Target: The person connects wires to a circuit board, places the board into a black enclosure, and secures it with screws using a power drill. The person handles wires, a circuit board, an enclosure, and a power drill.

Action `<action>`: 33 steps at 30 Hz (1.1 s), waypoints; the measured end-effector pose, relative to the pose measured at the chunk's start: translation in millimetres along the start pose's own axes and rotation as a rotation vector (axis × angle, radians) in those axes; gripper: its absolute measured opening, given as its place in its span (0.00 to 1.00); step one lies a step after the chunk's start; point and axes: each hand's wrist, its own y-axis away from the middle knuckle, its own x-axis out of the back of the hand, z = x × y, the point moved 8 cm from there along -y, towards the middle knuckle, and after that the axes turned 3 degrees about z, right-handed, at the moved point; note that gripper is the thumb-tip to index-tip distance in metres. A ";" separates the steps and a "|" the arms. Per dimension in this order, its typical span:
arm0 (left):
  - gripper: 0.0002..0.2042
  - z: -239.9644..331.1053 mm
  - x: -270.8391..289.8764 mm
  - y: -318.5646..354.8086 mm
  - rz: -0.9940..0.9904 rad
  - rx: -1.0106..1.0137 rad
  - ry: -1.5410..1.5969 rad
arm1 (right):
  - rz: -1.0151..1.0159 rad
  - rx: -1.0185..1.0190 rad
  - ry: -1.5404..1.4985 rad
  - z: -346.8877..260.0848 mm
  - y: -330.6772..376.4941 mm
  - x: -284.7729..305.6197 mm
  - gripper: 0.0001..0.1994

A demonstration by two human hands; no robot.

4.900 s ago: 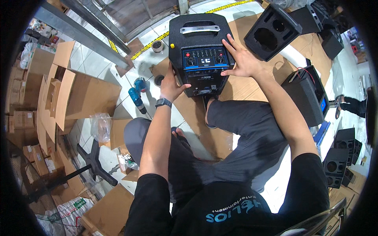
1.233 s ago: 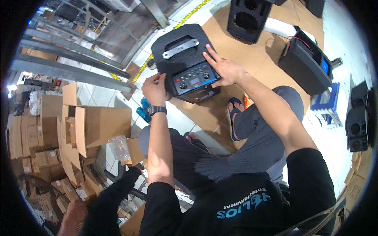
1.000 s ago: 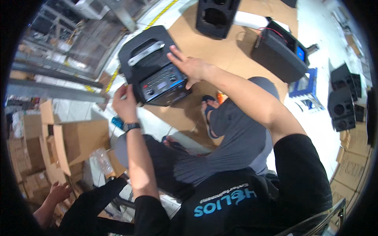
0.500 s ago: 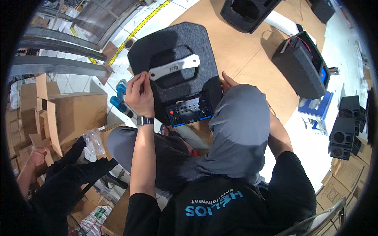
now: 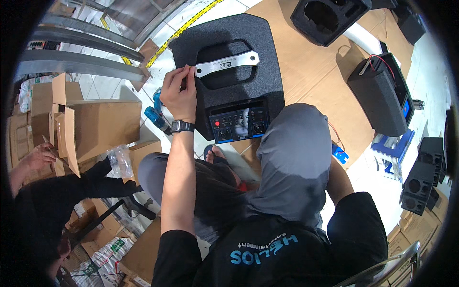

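Observation:
A black textured speaker cabinet lies in front of me. A silver strap handle spans the recess in it, with a hole showing near each end. A control panel with knobs and a red button is set into the cabinet's near end. My left hand, wearing a watch, is closed in a pinch at the handle's left end; anything between the fingertips is too small to make out. My right forearm passes behind my raised right knee, which hides my right hand.
A teal cordless drill lies left of the cabinet beside open cardboard boxes. A co-worker's hand is at far left. To the right are another speaker cabinet, a blue-and-white folding stool and a small blue wired part.
My right hand, seen earlier at the cabinet's right edge, has gone out of sight behind my knee. My left hand stays at the handle's left end. The whole view has shifted.

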 end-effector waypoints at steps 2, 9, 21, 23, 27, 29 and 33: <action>0.06 -1.1 0.1 0.2 -0.011 0.005 -0.029 | 0.122 0.041 0.210 18.8 -4.1 17.0 0.19; 0.06 11.3 4.9 6.9 -0.059 -0.132 -0.044 | 0.455 0.098 0.788 64.2 -29.9 29.5 0.23; 0.03 86.0 74.4 183.6 -0.200 0.446 0.390 | 0.730 0.109 0.961 46.1 -19.1 35.8 0.29; 0.03 85.1 70.9 210.5 -0.311 0.639 0.496 | 0.733 0.191 0.956 48.0 -21.9 36.1 0.27; 0.08 68.4 78.3 216.9 -0.533 0.697 0.271 | 0.718 0.250 1.025 66.2 -24.8 37.2 0.25; 0.09 58.6 77.2 213.4 -0.547 0.693 0.283 | 0.691 0.340 0.967 66.6 -24.9 38.4 0.23; 0.10 35.8 44.7 220.9 -0.655 0.848 0.524 | 0.709 0.475 0.642 59.5 -7.4 55.8 0.21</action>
